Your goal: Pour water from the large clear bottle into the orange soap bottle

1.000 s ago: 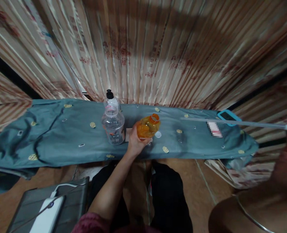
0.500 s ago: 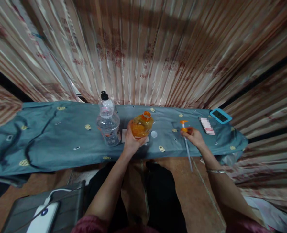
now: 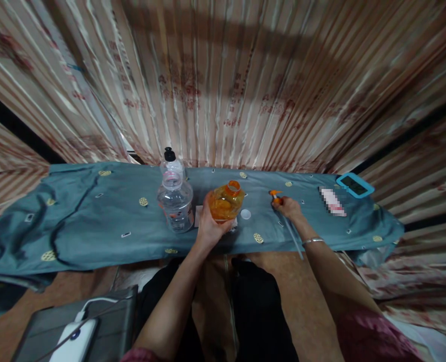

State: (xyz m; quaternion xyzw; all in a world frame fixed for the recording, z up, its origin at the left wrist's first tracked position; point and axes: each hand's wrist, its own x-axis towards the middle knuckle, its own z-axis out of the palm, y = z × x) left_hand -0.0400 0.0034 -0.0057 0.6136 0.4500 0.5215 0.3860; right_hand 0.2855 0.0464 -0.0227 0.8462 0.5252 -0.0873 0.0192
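My left hand (image 3: 214, 224) is wrapped round the lower left side of an orange see-through bottle (image 3: 227, 202), whose mouth is uncapped and tilted slightly right. My right hand (image 3: 287, 206) grips an orange pump head (image 3: 276, 196) by its collar; its long clear dip tube (image 3: 293, 236) slants down past the cloth's front edge. Left of the orange bottle stands a clear wide-necked plastic bottle (image 3: 177, 203), uncapped. Behind that is a clear bottle with a black cap (image 3: 169, 154). A small white disc (image 3: 246, 214) lies on the cloth between my hands.
A green patterned cloth (image 3: 124, 216) covers the long narrow table. On its right lie a blurred-out phone-like object (image 3: 332, 202) and a blue-framed device (image 3: 355, 185). A white power bank (image 3: 74, 339) with a cable rests on a dark seat at lower left. Curtains (image 3: 223, 90) hang behind.
My right hand has carried the pump head leftward, nearer the orange bottle. My left hand still holds the bottle. The whole view has shifted slightly.
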